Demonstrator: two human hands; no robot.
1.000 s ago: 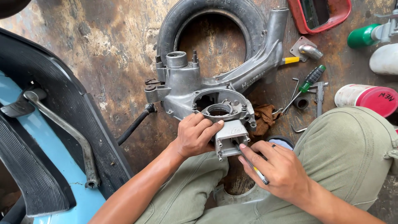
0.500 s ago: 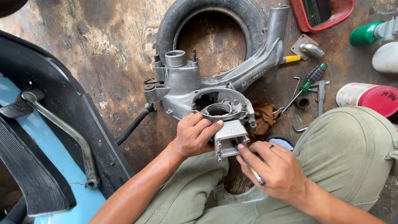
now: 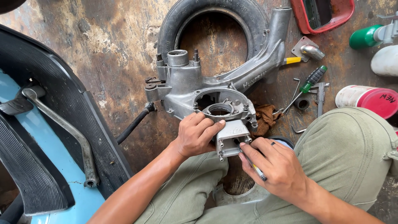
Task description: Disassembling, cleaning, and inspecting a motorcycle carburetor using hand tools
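Now I am steadying the grey cast-aluminium engine casing (image 3: 215,89) on the stained floor, my left hand (image 3: 198,135) gripping its near box-shaped end, my right hand (image 3: 277,166) pinching a thin yellow-tipped tool (image 3: 257,170) against it. Beyond it, a black rubber tyre (image 3: 213,20) is ringing bare floor.

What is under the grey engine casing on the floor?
A black tyre lies beneath the engine casing at its far end; a brown rag pokes out on its right. The floor directly below it is covered.
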